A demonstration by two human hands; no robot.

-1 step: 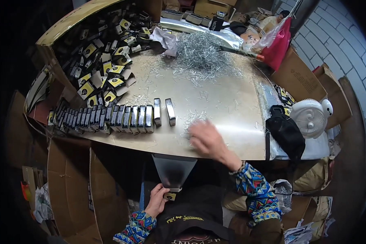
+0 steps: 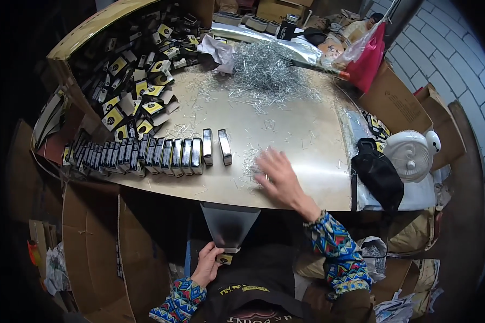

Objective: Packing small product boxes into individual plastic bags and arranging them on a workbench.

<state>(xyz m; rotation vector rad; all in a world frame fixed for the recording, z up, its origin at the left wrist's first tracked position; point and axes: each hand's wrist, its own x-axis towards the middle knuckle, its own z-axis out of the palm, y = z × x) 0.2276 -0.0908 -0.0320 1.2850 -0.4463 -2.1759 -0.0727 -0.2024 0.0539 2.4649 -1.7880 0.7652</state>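
My left hand (image 2: 206, 265) grips a small yellow-and-black carton (image 2: 224, 259) at the lower mouth of a grey chute (image 2: 229, 223), which hangs from the table's front edge. Over the tabletop, my right hand (image 2: 280, 180) is open with its fingers spread, beside a loose patch of thin, shiny nail-like pieces (image 2: 250, 164). Whether its fingertips touch them I cannot tell. To its left, a row of small upright cartons (image 2: 167, 156) runs along the front edge, and one carton (image 2: 224, 147) stands slightly apart at the row's right end.
A large heap of the metal pieces (image 2: 267, 67) lies at the back, with a handled tool (image 2: 320, 68) beside it. Open cartons (image 2: 145, 97) pile up inside a cardboard wall (image 2: 64, 75) at left. A white fan (image 2: 409, 156) and black bag (image 2: 380, 175) sit at right.
My right hand has shifted slightly to the right over the tabletop, and its fingers look more spread. My left hand stays at the chute's mouth with the carton.
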